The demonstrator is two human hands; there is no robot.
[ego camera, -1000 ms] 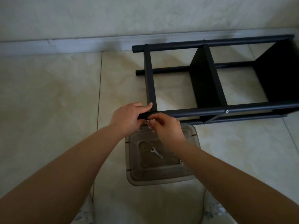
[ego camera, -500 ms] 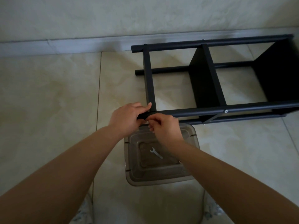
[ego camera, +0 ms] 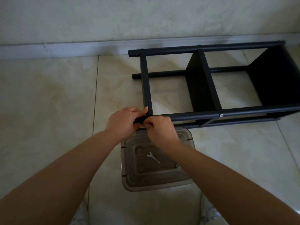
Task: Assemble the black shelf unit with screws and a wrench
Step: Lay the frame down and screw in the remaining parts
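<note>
Shelf (ego camera: 211, 78): a black frame of round tubes and flat panels, lying on its side on the floor in the upper right of the frame.
Handling: looks stiff and fairly light; the painted tubes are probably smooth and apt to roll or slide on tile, so the best hold is likely round a tube close to a joint.
Near tube (ego camera: 203, 115): runs from centre to right edge; its left end sits between the two hands.
Left hand (ego camera: 123, 122): at centre, fingers curled round the tube's end, forefinger reaching up to touch the crossbar (ego camera: 146, 82).
Right hand (ego camera: 159, 129): just beside the left, fingertips drawn together in a pinch at the tube end; whatever they hold, likely a screw, is hidden.
Fitted screw (ego camera: 221, 115): shows further right along the tube.
Wrench (ego camera: 153, 157): untouched, lying in the clear box (ego camera: 129, 179) at lower centre, under the right forearm.
Spare part (ego camera: 178, 165): small, pale, at the box's right side; too small to name.
</note>
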